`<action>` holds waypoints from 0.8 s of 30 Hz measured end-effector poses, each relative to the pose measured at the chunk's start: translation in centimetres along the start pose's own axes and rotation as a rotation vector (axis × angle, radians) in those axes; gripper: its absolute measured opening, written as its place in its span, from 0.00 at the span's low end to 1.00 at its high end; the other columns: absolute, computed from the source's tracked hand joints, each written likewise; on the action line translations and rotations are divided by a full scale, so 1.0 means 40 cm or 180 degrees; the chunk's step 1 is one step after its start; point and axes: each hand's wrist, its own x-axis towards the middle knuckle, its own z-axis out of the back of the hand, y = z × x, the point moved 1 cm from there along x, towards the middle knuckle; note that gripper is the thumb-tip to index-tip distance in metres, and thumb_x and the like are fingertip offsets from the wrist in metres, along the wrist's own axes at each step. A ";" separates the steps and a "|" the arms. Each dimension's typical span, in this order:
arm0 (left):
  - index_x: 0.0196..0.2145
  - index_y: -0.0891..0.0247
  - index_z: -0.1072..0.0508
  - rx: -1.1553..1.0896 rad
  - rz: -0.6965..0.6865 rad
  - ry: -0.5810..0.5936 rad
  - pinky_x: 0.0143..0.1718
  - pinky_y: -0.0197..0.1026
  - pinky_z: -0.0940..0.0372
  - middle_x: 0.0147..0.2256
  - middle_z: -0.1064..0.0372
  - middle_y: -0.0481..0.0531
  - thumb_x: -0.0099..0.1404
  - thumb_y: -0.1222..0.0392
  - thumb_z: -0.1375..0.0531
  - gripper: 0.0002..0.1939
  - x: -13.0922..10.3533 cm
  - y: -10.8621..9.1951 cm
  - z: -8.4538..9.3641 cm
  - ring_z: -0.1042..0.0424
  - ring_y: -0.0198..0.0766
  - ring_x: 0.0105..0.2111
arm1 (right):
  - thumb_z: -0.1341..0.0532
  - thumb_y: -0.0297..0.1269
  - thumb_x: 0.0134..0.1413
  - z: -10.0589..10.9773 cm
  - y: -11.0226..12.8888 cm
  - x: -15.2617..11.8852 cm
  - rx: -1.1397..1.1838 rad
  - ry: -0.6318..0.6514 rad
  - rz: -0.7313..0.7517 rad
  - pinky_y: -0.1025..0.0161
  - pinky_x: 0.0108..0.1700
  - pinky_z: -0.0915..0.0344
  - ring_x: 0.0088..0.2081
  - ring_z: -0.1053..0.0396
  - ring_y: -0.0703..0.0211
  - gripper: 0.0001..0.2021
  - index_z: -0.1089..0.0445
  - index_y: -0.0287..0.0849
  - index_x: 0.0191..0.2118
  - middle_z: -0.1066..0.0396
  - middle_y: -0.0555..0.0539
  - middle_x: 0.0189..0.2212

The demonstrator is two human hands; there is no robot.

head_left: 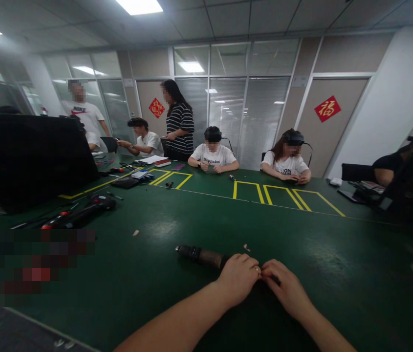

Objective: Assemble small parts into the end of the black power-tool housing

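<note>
A dark cylindrical tool [211, 259] lies on the green table in front of me. It has a metal tip and a black ringed collar at its left end, and a brownish middle section. My left hand [238, 279] is closed over the tool's right end, palm down, with a ring on one finger. My right hand [284, 283] meets it at the fingertips, thumb and fingers pinched together. Whatever lies between those fingertips is hidden. A small pale scrap [246, 248] rests on the table just beyond my hands.
Another pale scrap [136, 233] lies left of the tool. Dark tools with red parts [81, 213] and a black monitor [30, 161] stand at left. Yellow tape outlines [248, 183] mark the far side, where several people sit or stand. Small dark parts [169, 185] lie near the tape.
</note>
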 end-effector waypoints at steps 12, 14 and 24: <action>0.42 0.63 0.30 0.0021 0.0060 0.0069 0.42 0.43 0.40 0.42 0.31 0.51 0.68 0.58 0.48 0.09 0.000 -0.003 0.020 0.35 0.41 0.43 | 0.48 0.33 0.59 -0.007 -0.005 0.002 -0.0022 -0.0067 -0.0109 0.60 0.41 0.36 0.38 0.34 0.54 0.08 0.35 0.44 0.30 0.34 0.47 0.34; 0.41 0.64 0.30 0.0060 0.0056 0.0070 0.42 0.44 0.41 0.42 0.31 0.53 0.68 0.59 0.48 0.09 0.001 -0.008 0.018 0.35 0.42 0.43 | 0.48 0.32 0.59 -0.006 -0.005 0.002 -0.0025 -0.0065 -0.0114 0.60 0.41 0.36 0.38 0.34 0.54 0.07 0.36 0.44 0.30 0.34 0.47 0.34; 0.41 0.65 0.31 0.0115 0.0093 0.0043 0.43 0.44 0.40 0.41 0.32 0.53 0.67 0.59 0.48 0.10 -0.001 -0.014 0.017 0.34 0.43 0.42 | 0.47 0.29 0.56 -0.009 -0.010 0.002 0.0011 -0.0073 -0.0138 0.61 0.42 0.37 0.39 0.34 0.54 0.06 0.35 0.44 0.31 0.34 0.48 0.35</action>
